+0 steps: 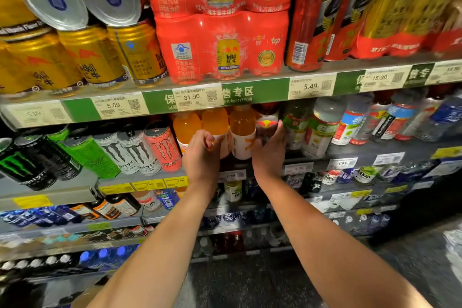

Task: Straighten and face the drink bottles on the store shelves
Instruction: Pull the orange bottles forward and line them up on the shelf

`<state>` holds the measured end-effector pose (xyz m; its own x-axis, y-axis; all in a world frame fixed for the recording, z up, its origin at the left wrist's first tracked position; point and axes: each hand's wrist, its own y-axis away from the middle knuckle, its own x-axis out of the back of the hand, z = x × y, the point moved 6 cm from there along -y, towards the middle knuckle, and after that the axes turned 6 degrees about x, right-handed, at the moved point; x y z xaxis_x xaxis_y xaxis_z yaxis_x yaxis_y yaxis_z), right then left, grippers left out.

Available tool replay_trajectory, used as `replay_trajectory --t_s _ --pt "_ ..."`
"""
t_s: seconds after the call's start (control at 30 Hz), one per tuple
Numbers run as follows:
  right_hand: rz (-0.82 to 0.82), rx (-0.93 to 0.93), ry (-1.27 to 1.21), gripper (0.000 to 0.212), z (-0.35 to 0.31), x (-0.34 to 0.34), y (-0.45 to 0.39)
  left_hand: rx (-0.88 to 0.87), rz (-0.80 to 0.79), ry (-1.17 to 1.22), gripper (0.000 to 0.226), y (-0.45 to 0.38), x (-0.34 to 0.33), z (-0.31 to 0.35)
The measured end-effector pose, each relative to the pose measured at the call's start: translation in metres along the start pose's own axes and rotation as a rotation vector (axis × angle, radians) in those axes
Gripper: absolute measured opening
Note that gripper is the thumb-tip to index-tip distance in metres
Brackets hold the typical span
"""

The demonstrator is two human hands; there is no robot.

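Observation:
Three orange drink bottles stand side by side on the second shelf from the top: one at the left (186, 126), one in the middle (215, 121), one at the right (242, 132). My left hand (201, 157) curls around the lower part of the middle orange bottle. My right hand (270, 152) reaches past the right orange bottle, fingers up against a dark bottle with a red label (267, 122). Whether the right hand grips that bottle is unclear.
Monster cans (140, 150) stand to the left of the orange bottles, green-labelled bottles (297, 127) and water bottles to the right. Gold cans (95, 57) and red multipacks (222, 47) fill the shelf above. The price rail (225, 95) overhangs the bottle tops. Lower shelves hold more bottles.

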<state>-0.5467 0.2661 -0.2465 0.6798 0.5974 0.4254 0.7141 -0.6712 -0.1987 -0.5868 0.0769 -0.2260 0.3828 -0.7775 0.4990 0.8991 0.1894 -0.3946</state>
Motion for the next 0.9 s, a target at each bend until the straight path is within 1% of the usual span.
replay_trajectory --t_s 0.07,0.17,0.27,0.33,0.4,0.5,0.57,0.63,0.7,0.8,0.9 --pt "-0.036 -0.031 0.017 0.079 0.000 -0.001 -0.003 -0.002 0.007 0.030 0.040 -0.001 0.002 -0.003" --pt "-0.035 -0.065 -0.039 0.079 -0.004 -0.002 -0.005 -0.003 0.001 0.048 0.031 -0.004 0.002 -0.005" --pt "-0.016 -0.079 -0.175 0.071 -0.002 -0.002 -0.004 0.000 -0.006 0.068 0.030 -0.005 0.002 -0.006" --pt "0.004 -0.074 -0.202 0.068 0.000 0.000 -0.004 -0.010 -0.028 0.131 0.033 -0.003 0.001 -0.003" --pt "0.013 -0.028 -0.164 0.073 -0.001 0.003 -0.005 0.000 -0.042 0.166 0.033 0.001 0.000 0.001" --pt "0.033 0.068 0.010 0.083 -0.006 0.008 -0.006 0.035 -0.073 0.091 0.029 0.005 -0.006 0.005" --pt "0.060 0.095 0.065 0.078 -0.008 0.011 -0.005 0.030 -0.121 0.074 0.026 0.007 -0.013 0.006" --pt "0.084 0.094 0.035 0.073 -0.008 0.012 -0.004 0.019 -0.163 0.069 0.026 0.009 -0.020 0.009" --pt "0.079 0.086 -0.033 0.074 -0.006 0.012 -0.003 0.035 -0.170 0.059 0.033 0.009 -0.024 0.014" --pt "0.107 0.054 -0.128 0.071 -0.003 0.014 0.000 0.058 -0.156 0.049 0.052 0.010 -0.031 0.019" --pt "0.130 0.090 -0.132 0.076 -0.001 0.022 0.002 0.077 -0.148 0.033 0.055 0.013 -0.038 0.019"
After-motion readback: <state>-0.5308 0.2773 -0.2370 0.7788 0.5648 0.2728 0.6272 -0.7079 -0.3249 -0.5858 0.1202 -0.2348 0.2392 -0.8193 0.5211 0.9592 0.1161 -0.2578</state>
